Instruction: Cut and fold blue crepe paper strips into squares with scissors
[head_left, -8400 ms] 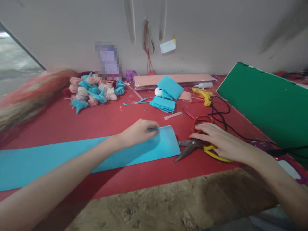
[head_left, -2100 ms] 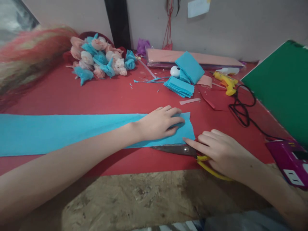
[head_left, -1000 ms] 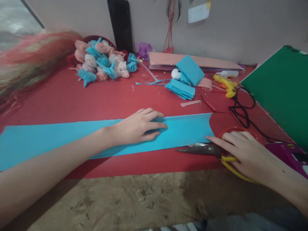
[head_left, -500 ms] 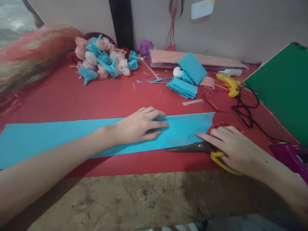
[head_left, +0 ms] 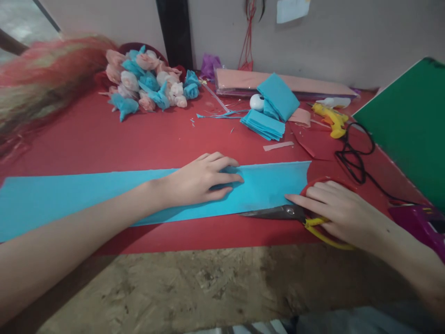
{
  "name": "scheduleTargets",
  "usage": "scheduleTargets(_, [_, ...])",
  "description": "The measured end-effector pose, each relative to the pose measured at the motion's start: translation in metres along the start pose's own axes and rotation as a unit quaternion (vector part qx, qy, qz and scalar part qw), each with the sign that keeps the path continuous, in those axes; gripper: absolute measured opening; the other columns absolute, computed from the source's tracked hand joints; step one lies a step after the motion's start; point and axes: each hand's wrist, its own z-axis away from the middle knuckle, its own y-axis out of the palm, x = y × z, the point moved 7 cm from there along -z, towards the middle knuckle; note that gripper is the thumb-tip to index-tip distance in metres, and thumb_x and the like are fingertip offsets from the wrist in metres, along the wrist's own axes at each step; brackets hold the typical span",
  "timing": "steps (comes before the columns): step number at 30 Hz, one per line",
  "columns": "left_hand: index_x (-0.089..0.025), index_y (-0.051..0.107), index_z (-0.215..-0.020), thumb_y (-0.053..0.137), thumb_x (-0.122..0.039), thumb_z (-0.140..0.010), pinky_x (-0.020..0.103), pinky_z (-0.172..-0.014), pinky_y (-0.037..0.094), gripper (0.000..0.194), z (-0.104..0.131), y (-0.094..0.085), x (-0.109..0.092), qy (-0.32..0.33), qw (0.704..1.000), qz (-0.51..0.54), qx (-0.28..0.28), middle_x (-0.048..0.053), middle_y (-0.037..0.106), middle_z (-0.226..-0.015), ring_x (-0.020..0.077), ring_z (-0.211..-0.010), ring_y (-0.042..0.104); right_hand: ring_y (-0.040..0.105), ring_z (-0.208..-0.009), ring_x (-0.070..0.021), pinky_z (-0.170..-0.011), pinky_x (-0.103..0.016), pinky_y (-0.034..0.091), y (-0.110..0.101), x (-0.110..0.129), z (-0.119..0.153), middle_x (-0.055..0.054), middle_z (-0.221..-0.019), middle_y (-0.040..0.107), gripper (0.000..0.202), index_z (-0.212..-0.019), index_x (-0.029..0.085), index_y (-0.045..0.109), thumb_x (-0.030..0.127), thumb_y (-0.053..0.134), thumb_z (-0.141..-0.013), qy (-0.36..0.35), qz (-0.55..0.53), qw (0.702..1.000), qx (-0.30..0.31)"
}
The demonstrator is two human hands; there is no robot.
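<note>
A long strip of blue crepe paper [head_left: 267, 185] lies across the red table top. My left hand [head_left: 205, 180] rests flat on it near the middle, fingers spread. At the strip's right end, my right hand [head_left: 333, 208] grips the scissors [head_left: 288, 212] by their handles, its index finger stretched toward the paper. The dark blades look closed and lie along the strip's near edge, pointing left. A yellow handle shows below my right hand; the handles are partly hidden by the fingers.
Behind stand paper roses [head_left: 149, 83], folded blue paper pieces [head_left: 263, 124], a white round thing [head_left: 257, 102] and a pink paper pack [head_left: 243, 80]. To the right are a yellow glue gun [head_left: 332, 119] with a black cord [head_left: 359, 171], a green board [head_left: 406, 120] and a purple thing [head_left: 415, 225].
The view has shifted slightly. My right hand and the scissors have moved very little, if at all; my left hand stays flat on the strip.
</note>
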Motion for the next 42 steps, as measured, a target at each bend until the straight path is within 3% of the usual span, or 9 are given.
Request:
scheduleTargets(4, [-0.021, 0.060, -0.120, 0.040, -0.029, -0.093, 0.042, -0.088, 0.042, 0.033, 0.000, 0.000, 0.000, 0.003, 1.000, -0.003, -0.003, 0.014, 0.053, -0.123, 0.0256, -0.102, 0.050, 0.047, -0.067, -0.0196, -0.065, -0.033, 0.035, -0.005, 0.001, 0.005, -0.005, -0.072, 0.056, 0.040, -0.104, 0.016, 0.061, 0.001, 0.035, -0.077, -0.008, 0.004, 1.000, -0.026])
scheduleTargets(7, [-0.021, 0.059, -0.120, 0.041, -0.029, -0.093, 0.042, -0.089, 0.042, 0.033, 0.000, 0.000, 0.000, 0.001, 1.000, -0.002, -0.001, 0.014, 0.053, -0.124, 0.0255, -0.102, 0.050, 0.047, -0.069, -0.0213, -0.067, -0.034, 0.034, -0.006, 0.003, 0.007, -0.007, -0.074, 0.056, 0.032, -0.105, 0.015, 0.061, 0.010, 0.039, -0.082, 0.010, 0.012, 1.000, -0.012])
scheduleTargets(11, [-0.021, 0.059, -0.119, 0.041, -0.029, -0.093, 0.041, -0.088, 0.041, 0.033, 0.000, 0.000, 0.000, -0.003, 1.000, -0.002, -0.001, 0.014, 0.053, -0.123, 0.0251, -0.103, 0.050, 0.047, -0.073, -0.0235, -0.068, -0.035, 0.033, -0.005, 0.006, 0.008, -0.010, -0.081, 0.056, 0.040, -0.116, 0.011, 0.055, 0.012, 0.040, -0.078, 0.038, 0.020, 0.999, 0.022])
scheduleTargets(15, [-0.022, 0.059, -0.120, 0.041, -0.029, -0.093, 0.042, -0.089, 0.041, 0.033, 0.000, 0.001, 0.001, -0.004, 1.000, 0.000, 0.001, 0.014, 0.052, -0.124, 0.0253, -0.103, 0.050, 0.045, -0.073, -0.0231, -0.067, -0.034, 0.033, -0.003, 0.009, 0.004, -0.010, -0.082, 0.055, 0.044, -0.117, 0.009, 0.054, 0.009, 0.040, -0.075, 0.045, 0.019, 0.999, 0.017])
scheduleTargets(26, [-0.020, 0.060, -0.120, 0.041, -0.028, -0.093, 0.041, -0.088, 0.041, 0.033, 0.000, -0.001, 0.000, -0.004, 1.000, 0.003, 0.000, 0.014, 0.053, -0.123, 0.0258, -0.102, 0.050, 0.046, -0.072, -0.0216, -0.067, -0.032, 0.030, -0.003, 0.018, -0.026, -0.009, -0.080, 0.058, 0.047, -0.112, 0.009, 0.059, 0.006, 0.041, -0.069, 0.004, 0.029, 1.000, -0.003])
scheduleTargets(32, [-0.021, 0.059, -0.119, 0.040, -0.030, -0.094, 0.041, -0.089, 0.041, 0.034, -0.001, 0.000, 0.000, -0.003, 1.000, 0.001, 0.001, 0.014, 0.053, -0.123, 0.0254, -0.103, 0.050, 0.045, -0.071, -0.0202, -0.067, -0.031, 0.031, 0.001, 0.015, -0.027, -0.008, -0.080, 0.059, 0.050, -0.112, 0.010, 0.058, 0.002, 0.041, -0.066, -0.007, 0.009, 1.000, 0.005])
scheduleTargets(39, [-0.020, 0.060, -0.119, 0.040, -0.029, -0.093, 0.041, -0.087, 0.042, 0.033, -0.001, -0.001, 0.000, 0.001, 1.000, -0.006, -0.004, 0.014, 0.053, -0.123, 0.0252, -0.101, 0.050, 0.043, -0.066, -0.0195, -0.064, -0.031, 0.031, -0.008, 0.024, -0.023, -0.006, -0.070, 0.054, 0.037, -0.100, 0.012, 0.061, 0.001, 0.036, -0.076, -0.023, 0.003, 0.999, -0.031])
scheduleTargets(42, [-0.020, 0.060, -0.118, 0.040, -0.029, -0.093, 0.041, -0.087, 0.042, 0.033, -0.001, -0.002, 0.000, 0.002, 1.000, -0.005, -0.006, 0.014, 0.054, -0.122, 0.0253, -0.101, 0.050, 0.047, -0.069, -0.0209, -0.065, -0.033, 0.032, -0.008, 0.026, -0.021, -0.007, -0.074, 0.056, 0.040, -0.106, 0.011, 0.060, 0.005, 0.038, -0.074, -0.002, 0.010, 1.000, -0.018])
